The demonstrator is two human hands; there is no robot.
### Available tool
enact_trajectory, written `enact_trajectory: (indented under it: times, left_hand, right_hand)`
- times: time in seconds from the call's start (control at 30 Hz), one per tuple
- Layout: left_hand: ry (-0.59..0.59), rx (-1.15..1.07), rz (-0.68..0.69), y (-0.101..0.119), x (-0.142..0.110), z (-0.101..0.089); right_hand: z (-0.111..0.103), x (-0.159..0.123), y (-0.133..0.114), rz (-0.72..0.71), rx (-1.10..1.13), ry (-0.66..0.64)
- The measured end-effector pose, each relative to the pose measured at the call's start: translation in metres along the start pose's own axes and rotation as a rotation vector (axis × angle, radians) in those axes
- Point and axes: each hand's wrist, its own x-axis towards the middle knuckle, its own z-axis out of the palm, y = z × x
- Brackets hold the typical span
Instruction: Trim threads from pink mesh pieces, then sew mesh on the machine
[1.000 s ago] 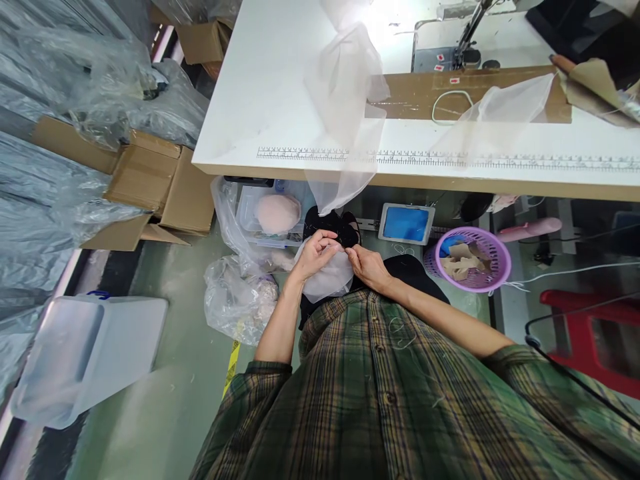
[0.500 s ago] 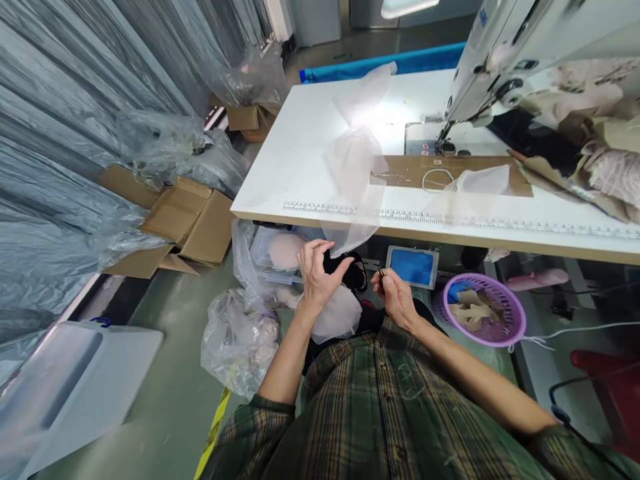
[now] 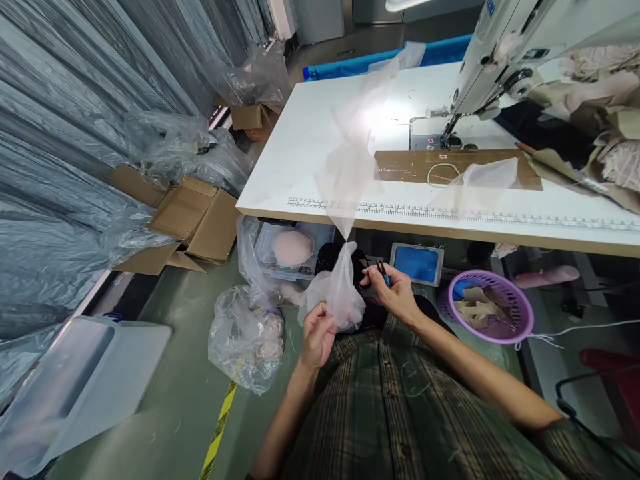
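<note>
Sheer fabric (image 3: 345, 297) pinched in your left hand (image 3: 319, 337), small tool (image 3: 384, 274) gripped at its two o'clock in your right hand (image 3: 399, 293)—tips clear of the cloth!

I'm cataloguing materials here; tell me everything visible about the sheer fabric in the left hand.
The sheer fabric is whitish, thin and translucent, resembling organza. The left hand pinches its bunched lower part; above, it narrows to a neck near the front edge of the white table, then spreads, softly creased, across it.
</note>
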Motion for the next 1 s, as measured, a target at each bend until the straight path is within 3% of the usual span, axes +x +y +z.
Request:
enact_trajectory:
  times: [0.13, 0.27, 0.47, 0.53, 0.6, 0.7, 0.77, 0.83, 1.0]
  left_hand:
    - [0.005, -0.010, 0.016, -0.017, -0.004, 0.003]
    - [-0.046, 0.092, 0.114, -0.014, 0.006, 0.001]
    - [0.113, 0.313, 0.424, 0.013, 0.056, -0.014]
    - [-0.038, 0.383, 0.479, 0.026, 0.077, -0.014]
    - [-0.269, 0.376, 0.495, 0.036, 0.092, -0.007]
    - [-0.572, 0.259, 0.398, 0.043, 0.098, 0.008]
    - [-0.663, 0.197, 0.283, 0.042, 0.094, 0.015]
    - [-0.632, 0.152, 0.177, 0.036, 0.088, 0.015]
    - [-0.299, 0.166, 0.025, 0.019, 0.079, 0.004]
  right_hand:
    - [0.009, 0.002, -0.004, -0.007, 0.006, -0.155]
    - [0.017, 0.005, -0.013, -0.024, 0.005, -0.084]
    - [0.008, -0.005, -0.013, -0.134, -0.041, -0.045]
    - [0.002, -0.013, -0.016, -0.184, -0.075, -0.090]
    - [-0.002, -0.023, -0.019, -0.245, -0.080, -0.190]
    - [-0.007, -0.036, -0.025, -0.336, -0.051, -0.315]
    - [-0.011, -0.040, -0.027, -0.325, -0.041, -0.312]
    - [-0.014, -0.042, -0.026, -0.245, -0.033, -0.255]
    - [-0.023, -0.037, -0.016, 0.089, 0.120, 0.005]
